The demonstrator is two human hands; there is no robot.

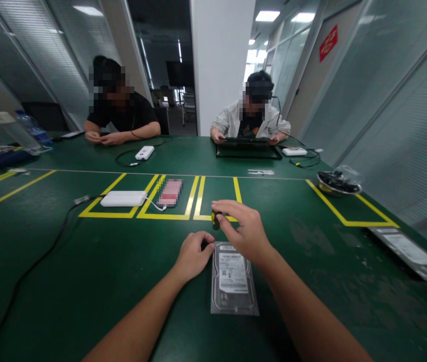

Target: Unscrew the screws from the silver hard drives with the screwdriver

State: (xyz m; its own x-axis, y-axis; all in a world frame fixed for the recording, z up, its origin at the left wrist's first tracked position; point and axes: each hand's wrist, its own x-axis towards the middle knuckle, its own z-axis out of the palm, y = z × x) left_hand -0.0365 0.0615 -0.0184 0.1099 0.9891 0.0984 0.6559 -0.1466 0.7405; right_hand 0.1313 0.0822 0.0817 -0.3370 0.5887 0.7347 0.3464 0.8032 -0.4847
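A silver hard drive with a white label lies flat on the green table in front of me. My right hand is closed on the handle of a small dark screwdriver with yellow marks, held upright over the drive's far left corner. The thin shaft points down at that corner; its tip is too small to make out. At the same corner, my left hand has its fingers curled, with thumb and forefinger close to the shaft and the drive's edge. Whatever they pinch is hidden.
A white power bank is cabled to a phone beyond my hands. To the right are another hard drive and a metal bowl of parts. Two people sit opposite; one holds a black frame-like panel. Yellow tape marks the table.
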